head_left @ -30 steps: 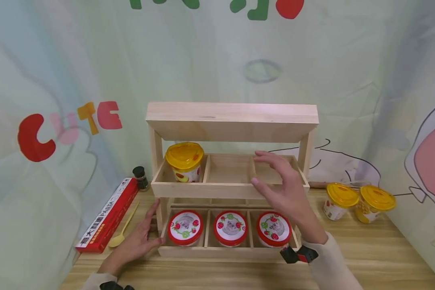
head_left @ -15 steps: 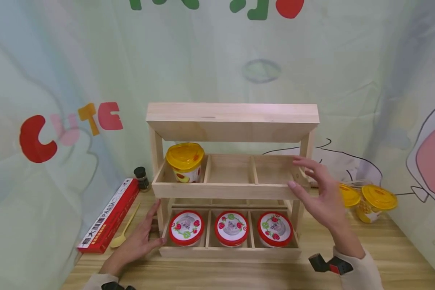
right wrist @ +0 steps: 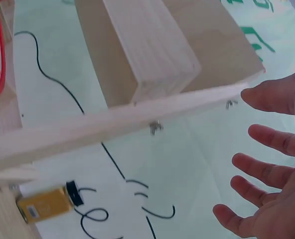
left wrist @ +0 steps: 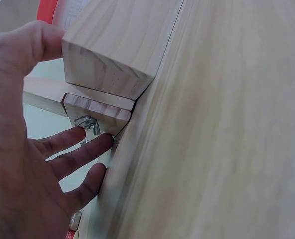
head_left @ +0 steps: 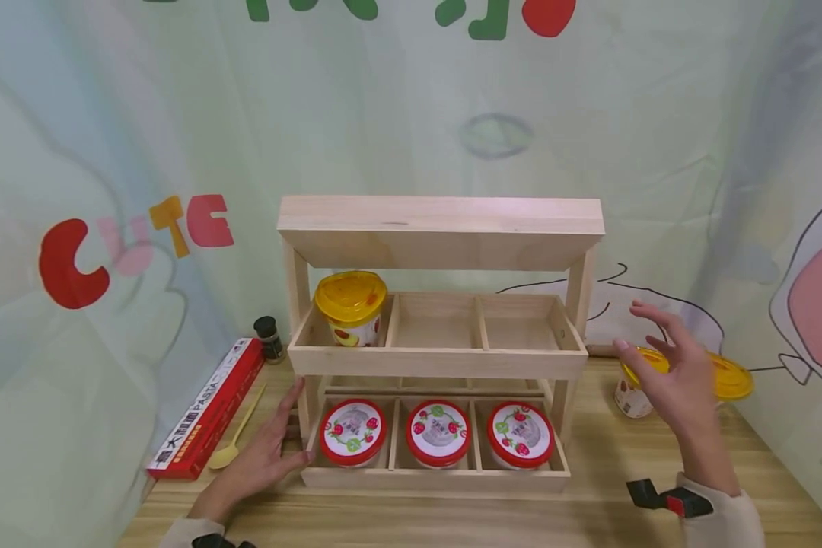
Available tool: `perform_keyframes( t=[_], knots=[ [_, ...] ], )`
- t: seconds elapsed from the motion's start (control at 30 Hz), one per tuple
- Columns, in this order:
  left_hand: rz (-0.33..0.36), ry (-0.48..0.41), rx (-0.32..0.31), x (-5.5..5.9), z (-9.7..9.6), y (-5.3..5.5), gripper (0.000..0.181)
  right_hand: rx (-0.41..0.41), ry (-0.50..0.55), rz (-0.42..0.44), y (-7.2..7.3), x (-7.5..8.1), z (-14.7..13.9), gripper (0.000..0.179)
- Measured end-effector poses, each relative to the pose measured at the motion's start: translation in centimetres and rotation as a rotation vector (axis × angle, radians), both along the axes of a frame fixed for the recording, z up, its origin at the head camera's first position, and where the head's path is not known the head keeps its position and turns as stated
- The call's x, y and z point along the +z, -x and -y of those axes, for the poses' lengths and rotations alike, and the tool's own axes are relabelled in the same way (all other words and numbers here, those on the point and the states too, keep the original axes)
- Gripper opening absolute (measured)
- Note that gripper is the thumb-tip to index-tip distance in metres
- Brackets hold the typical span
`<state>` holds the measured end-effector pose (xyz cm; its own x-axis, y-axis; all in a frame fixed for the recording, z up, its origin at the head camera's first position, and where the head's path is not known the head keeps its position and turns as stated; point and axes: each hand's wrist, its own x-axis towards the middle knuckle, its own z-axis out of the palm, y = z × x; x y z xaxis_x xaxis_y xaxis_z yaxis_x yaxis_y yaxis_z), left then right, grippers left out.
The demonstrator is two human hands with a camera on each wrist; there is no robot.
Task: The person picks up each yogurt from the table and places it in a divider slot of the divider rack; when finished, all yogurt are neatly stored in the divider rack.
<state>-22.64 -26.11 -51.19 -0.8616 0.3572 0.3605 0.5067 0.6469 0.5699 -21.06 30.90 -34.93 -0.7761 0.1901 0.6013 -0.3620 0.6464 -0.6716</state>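
A two-tier wooden rack (head_left: 438,364) stands on the table. One yellow-lidded cup (head_left: 351,298) sits in the left compartment of its upper tray; three red-lidded tubs, among them the middle tub (head_left: 438,434), fill the lower tray. My left hand (head_left: 263,460) rests at the rack's lower left corner, thumb on the tray's end and fingertips by a wing nut (left wrist: 87,122). Right of the rack, my right hand (head_left: 685,388) is raised with spread, slightly bent fingers and nothing in them. It partly hides two more yellow-lidded cups, a nearer one (head_left: 632,399) and a farther one (head_left: 734,378).
To the left lie a red pasta box (head_left: 205,411) and a yellow spoon (head_left: 229,449), with a black-capped jar (head_left: 269,339) behind. A yellow container with a black cap (right wrist: 47,203) shows in the right wrist view. A printed curtain (head_left: 411,114) hangs behind.
My right hand has moved rightward from before the upper tray's right compartment to the yellow-lidded cups beside the rack. My left hand has stayed at the rack's corner.
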Motion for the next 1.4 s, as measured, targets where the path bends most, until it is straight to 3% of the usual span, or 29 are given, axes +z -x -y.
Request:
perform_keyframes(
  t=[0.27, 0.63, 0.83, 1.17, 1.4],
  knots=[
    [-0.065, -0.009, -0.015, -0.2, -0.1, 0.3, 0.119, -0.115, -0.052, 0.085, 0.7, -0.7, -2.3, 0.054],
    [-0.063, -0.027, -0.029, -0.3, 0.0, 0.3, 0.118, -0.206, -0.083, 0.222, 2.2, -2.5, -4.1, 0.058],
    [-0.057, -0.015, -0.011, -0.3, 0.1, 0.3, 0.119, -0.234, -0.109, 0.254, 2.7, -3.5, -5.3, 0.057],
    [-0.015, -0.005, -0.003, -0.3, 0.1, 0.2, 0.120, -0.236, -0.101, 0.451, 3.3, -4.7, -6.6, 0.068],
    [-0.023, 0.000, -0.010, -0.3, 0.1, 0.3, 0.120, -0.233, -0.095, 0.470, 3.7, -5.9, -7.3, 0.067]
  ],
)
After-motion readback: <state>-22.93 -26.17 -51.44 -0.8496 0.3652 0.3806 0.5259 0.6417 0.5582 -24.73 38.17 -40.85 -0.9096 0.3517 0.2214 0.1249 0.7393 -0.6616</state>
